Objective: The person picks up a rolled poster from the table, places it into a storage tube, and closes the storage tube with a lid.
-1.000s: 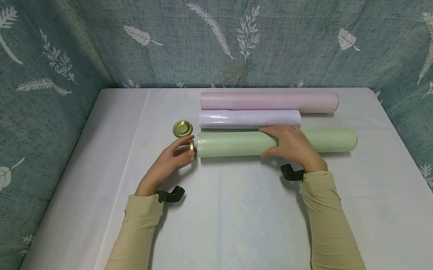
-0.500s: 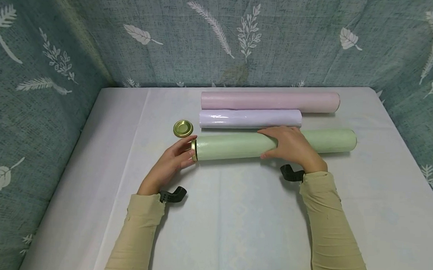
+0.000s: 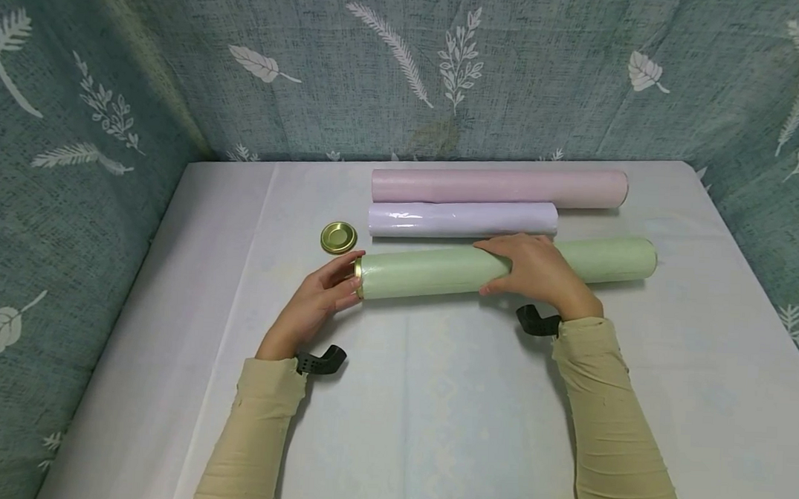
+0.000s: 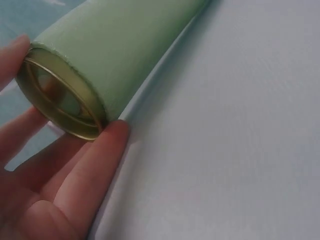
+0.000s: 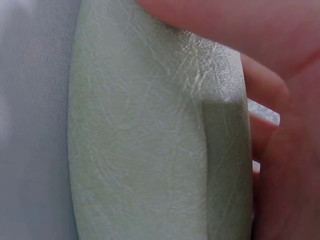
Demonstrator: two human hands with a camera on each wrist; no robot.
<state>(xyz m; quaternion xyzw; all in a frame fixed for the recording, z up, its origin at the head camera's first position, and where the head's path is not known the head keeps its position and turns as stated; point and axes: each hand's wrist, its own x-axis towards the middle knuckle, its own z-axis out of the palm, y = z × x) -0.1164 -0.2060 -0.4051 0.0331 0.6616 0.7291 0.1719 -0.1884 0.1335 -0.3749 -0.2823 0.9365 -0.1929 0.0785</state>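
A green tube (image 3: 432, 273) lies across the table, its left end angled slightly toward me. At that end sits a gold metal lid (image 3: 358, 279), flush against the tube's edge. My left hand (image 3: 308, 303) pinches the lid's rim between thumb and fingers; in the left wrist view the lid (image 4: 67, 77) shows its recessed face, with a fingertip on either side. Around the tube's middle, my right hand (image 3: 539, 270) grips with the thumb on the near side and fingers over the far side. The right wrist view shows the tube's wrinkled wrapping (image 5: 135, 145) close up.
A second gold lid (image 3: 338, 238) lies flat on the table, just beyond my left fingers. Behind the green tube are a shorter pale lilac roll (image 3: 441, 220) and a long pink tube (image 3: 496, 187). A leaf-patterned curtain (image 3: 353, 76) borders the white table (image 3: 432, 415).
The lid in my left hand has moved right onto the tube's end and now sits closer to it. The tube's left end has shifted slightly toward me. My right hand has barely moved.
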